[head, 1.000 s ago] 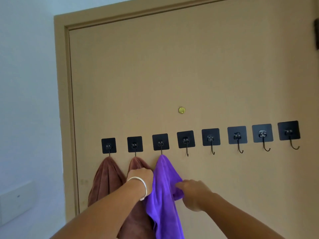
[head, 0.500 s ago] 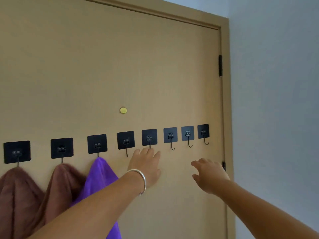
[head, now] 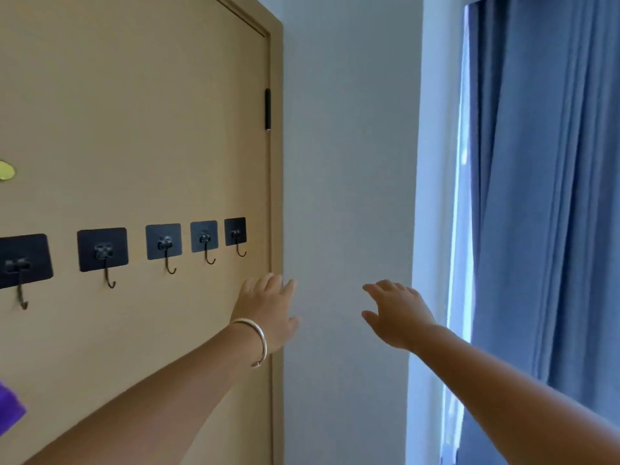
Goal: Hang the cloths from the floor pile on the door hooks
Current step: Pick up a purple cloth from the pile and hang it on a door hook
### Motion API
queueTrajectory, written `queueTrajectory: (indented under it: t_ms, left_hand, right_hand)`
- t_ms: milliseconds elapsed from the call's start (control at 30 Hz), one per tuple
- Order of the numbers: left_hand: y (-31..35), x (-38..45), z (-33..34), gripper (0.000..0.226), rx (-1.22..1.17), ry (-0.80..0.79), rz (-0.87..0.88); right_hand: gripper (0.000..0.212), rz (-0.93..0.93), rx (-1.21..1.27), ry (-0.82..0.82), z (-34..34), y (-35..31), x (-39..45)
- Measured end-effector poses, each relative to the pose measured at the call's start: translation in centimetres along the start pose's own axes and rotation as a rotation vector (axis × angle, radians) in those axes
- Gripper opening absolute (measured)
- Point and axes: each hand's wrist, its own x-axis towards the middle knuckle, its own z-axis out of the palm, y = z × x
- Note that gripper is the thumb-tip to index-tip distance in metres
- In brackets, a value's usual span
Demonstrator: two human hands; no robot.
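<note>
Cloths show only as 1 purple corner [head: 10, 409] at the lower left edge of the view, low against the tan door [head: 134, 112]; the floor pile is out of view. 5 black adhesive hooks [head: 102, 250] run in a row across the door, and each of the 5 hangs bare, with nothing on it. The left hand [head: 268, 313], a silver bangle [head: 258, 340] on its wrist, reaches forward over the door's right edge with fingers straight and slightly spread, holding nothing. The right hand [head: 397, 312] is stretched out before the pale wall [head: 349, 162], fingers loosely spread, also holding nothing. Blue curtains [head: 543, 196] hang at the right.
</note>
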Motion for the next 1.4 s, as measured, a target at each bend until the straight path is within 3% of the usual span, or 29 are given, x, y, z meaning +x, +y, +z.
queueTrajectory:
  t_ms: [367, 633, 833, 1033, 1400]
  left_hand:
    - [15.7, 0.5, 0.1, 0.069, -0.266, -0.031, 0.31]
    - [30.3, -5.7, -4.4, 0.071, -0.49, 0.019, 0.644]
    - [39.9, -11.3, -9.4, 0.067, -0.704, 0.046, 0.805]
    - [47.7, -19.6, -13.1, 0.067, -0.948, -0.015, 0.922]
    - [60.7, -32.7, -20.4, 0.066, -1.038, -0.091, 1.278]
  right_hand:
    - [0.055, 0.424, -0.25, -0.06, -4.9, 10.3, -16.8]
    - [0.058, 0.74, -0.318, -0.075, -11.5, 13.9, -32.7]
    - [0.052, 0.971, -0.327, 0.081, -17.4, 13.9, -44.4]
    - [0.051, 1.224, -0.37, 0.108, -22.0, 11.6, -56.5]
    - [0.053, 1.535, -0.465, 0.128, -28.1, 9.5, -72.4]
